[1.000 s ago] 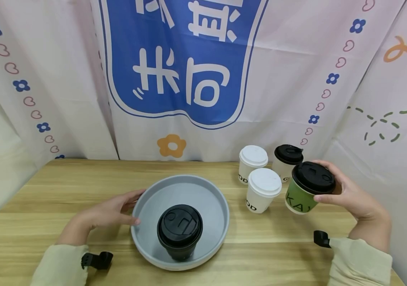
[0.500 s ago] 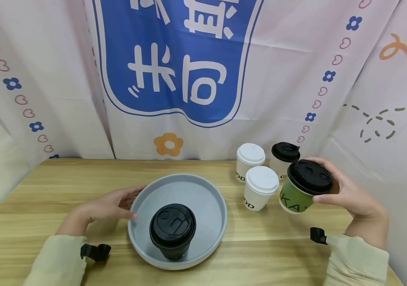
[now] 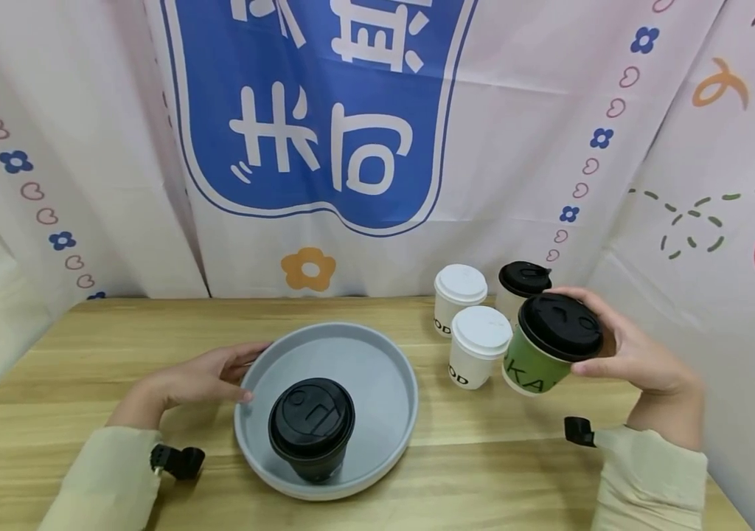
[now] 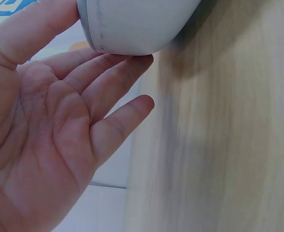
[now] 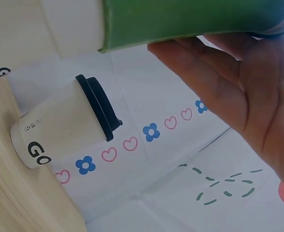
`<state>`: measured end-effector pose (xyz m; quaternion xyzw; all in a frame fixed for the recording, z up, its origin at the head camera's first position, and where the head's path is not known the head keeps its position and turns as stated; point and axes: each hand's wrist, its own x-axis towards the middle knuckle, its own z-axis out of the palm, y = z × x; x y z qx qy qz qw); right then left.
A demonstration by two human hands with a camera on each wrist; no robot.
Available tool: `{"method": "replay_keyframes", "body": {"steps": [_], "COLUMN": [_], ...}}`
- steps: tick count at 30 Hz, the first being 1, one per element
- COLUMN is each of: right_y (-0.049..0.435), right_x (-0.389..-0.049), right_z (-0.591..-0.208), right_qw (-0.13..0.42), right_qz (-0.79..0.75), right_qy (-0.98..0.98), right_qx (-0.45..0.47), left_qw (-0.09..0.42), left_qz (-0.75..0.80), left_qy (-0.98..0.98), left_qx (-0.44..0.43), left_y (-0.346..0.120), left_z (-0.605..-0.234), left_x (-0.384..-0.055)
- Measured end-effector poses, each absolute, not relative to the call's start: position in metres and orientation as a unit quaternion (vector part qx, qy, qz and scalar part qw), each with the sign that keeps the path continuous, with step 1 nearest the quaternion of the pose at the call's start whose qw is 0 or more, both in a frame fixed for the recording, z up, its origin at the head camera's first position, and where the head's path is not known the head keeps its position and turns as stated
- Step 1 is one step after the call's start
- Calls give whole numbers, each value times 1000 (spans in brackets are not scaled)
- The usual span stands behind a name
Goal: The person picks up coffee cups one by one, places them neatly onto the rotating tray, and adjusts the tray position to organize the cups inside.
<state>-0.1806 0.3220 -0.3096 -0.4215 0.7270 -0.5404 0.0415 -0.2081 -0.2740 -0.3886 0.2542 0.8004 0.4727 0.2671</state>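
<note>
My right hand (image 3: 639, 358) grips a green paper coffee cup (image 3: 530, 361) with a black lid, its thumb on the near side and fingers behind. The cup is tilted and held above the table. In the right wrist view the cup's green side (image 5: 180, 21) spans the top, fingers beneath it. My left hand (image 3: 198, 380) holds the left edge of a round grey tray (image 3: 380, 391), thumb at the rim. In the left wrist view the fingertips touch the tray's outer underside (image 4: 132, 29). A black lidded coffee cup (image 3: 312, 424) stands on the tray, left of centre and towards the front.
Two white cups with white lids, one behind (image 3: 460, 287) and one in front (image 3: 480, 335), stand left of the green cup. A white cup with a black lid (image 5: 67, 121) stands behind it. A printed cloth (image 3: 517, 147) hangs along the table's (image 3: 477, 472) back edge.
The right hand has moved the green cup slightly left, closer to the front white cup. The view has shifted a little; the left hand stays at the tray's edge.
</note>
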Motion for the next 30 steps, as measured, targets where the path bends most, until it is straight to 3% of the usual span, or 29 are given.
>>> {"method": "replay_keyframes", "body": {"steps": [30], "right_y": [305], "right_x": [-190], "right_z": [-307], "right_qw": [76], "right_qz": [-540], "right_qy": [677], "right_qx": [-494], "left_qw": [277], "left_qz": [457], "left_qy": [808], "left_qx": [249], "left_y": [-267], "left_z": [-392], "left_x": [-236]}}
